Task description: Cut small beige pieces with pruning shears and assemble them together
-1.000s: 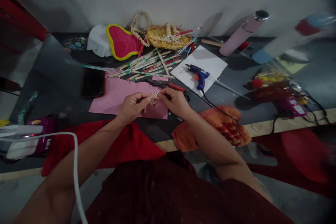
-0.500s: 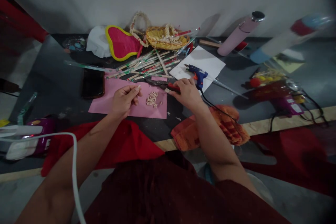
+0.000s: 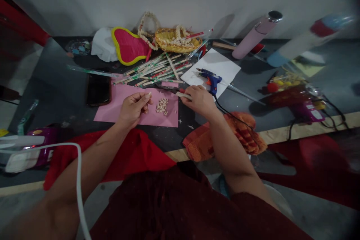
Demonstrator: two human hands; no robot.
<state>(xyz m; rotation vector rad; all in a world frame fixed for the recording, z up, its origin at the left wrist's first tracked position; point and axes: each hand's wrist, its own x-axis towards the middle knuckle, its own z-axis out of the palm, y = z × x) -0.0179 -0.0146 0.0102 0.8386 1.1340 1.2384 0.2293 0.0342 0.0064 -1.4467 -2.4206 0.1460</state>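
Note:
My left hand (image 3: 133, 109) is closed in a pinch over the pink paper (image 3: 140, 120), holding a small pale piece (image 3: 150, 94) at the fingertips. Beside it on the paper lies a little pile of short cut wooden pieces (image 3: 162, 107). At the paper's right edge my right hand (image 3: 200, 101) is closed on a flat pale strip (image 3: 184, 96) that points toward the left hand. A tool with a red handle (image 3: 182, 90) lies just behind those fingers, mostly hidden.
Several wrapped chopsticks (image 3: 157, 69) lie behind the paper. A blue glue gun (image 3: 210, 79) rests on white paper (image 3: 222, 62), its cord running past my right wrist. A phone (image 3: 99, 89) lies left, an orange cloth (image 3: 199, 143) in front, a yellow basket (image 3: 177, 41) and pink flask (image 3: 257, 35) behind.
More of the pale strip now shows out of my right hand, and its end has come slightly left and up. The red handle is more hidden. My left hand keeps its pinch.

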